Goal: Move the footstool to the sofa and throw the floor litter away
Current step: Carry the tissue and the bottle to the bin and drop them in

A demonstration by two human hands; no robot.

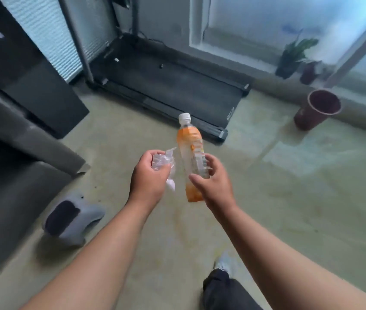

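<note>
Holding 2 bits of litter at chest height over the floor (289,198), I've got one in each hand. My right hand (215,186) is wrapped round the lower half of the plastic bottle (191,153), thumb across the front below the label and fingers behind, cap end tipped away and up. The bottle looks nearly empty, w/ a bit of orange residue in the base, so I judge it light, fairly stiff but crushable, smooth and a touch slippery; the mid-body grip where it is now seems the sound place, not the cap. My left hand (150,175) is closed on a crumpled clear wrapper (163,163), which I take to be thin film: weightless, soft, springy, best kept balled in the fist so it can't unfurl. Motion blur makes its exact type hard to tell. Both forearms reach fwd, wrists about level, hands near each other but apart. A dark red bin (318,110) stands well off to the right by the window, prob. the drop point.
</note>
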